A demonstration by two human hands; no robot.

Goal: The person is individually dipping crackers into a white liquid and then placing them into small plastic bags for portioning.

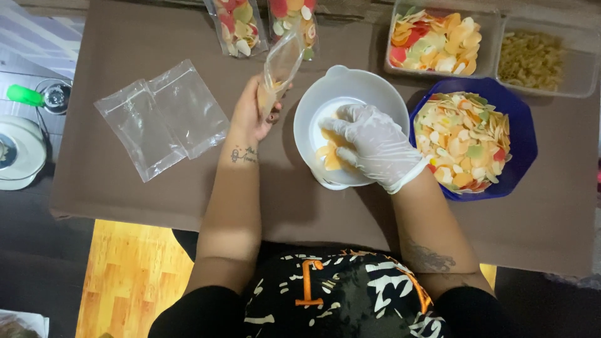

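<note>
- Right hand (374, 145), in a white glove, lies in the white bowl (383, 92); its fingers are curled over a few orange and yellow chips (330, 156) at the bowl's near side, though whether they pinch any is hard to tell.
- Left hand (253, 111), bare, stands just left of the bowl, fingers closed round the lower part of a clear bag (282, 62) that tilts up and away from the bowl.
- Blue bowl (523, 134), heaped with chips, touches the white bowl's right side.
- Two empty bags (161, 117) lie flat well left of the bowl; two filled bags (236, 25) stand beyond it.
- Two clear tubs (494, 19) sit beyond the blue bowl.
- Risk: the bag's mouth looks narrow and floppy, so chips could miss it and scatter, or crack if squeezed.
</note>
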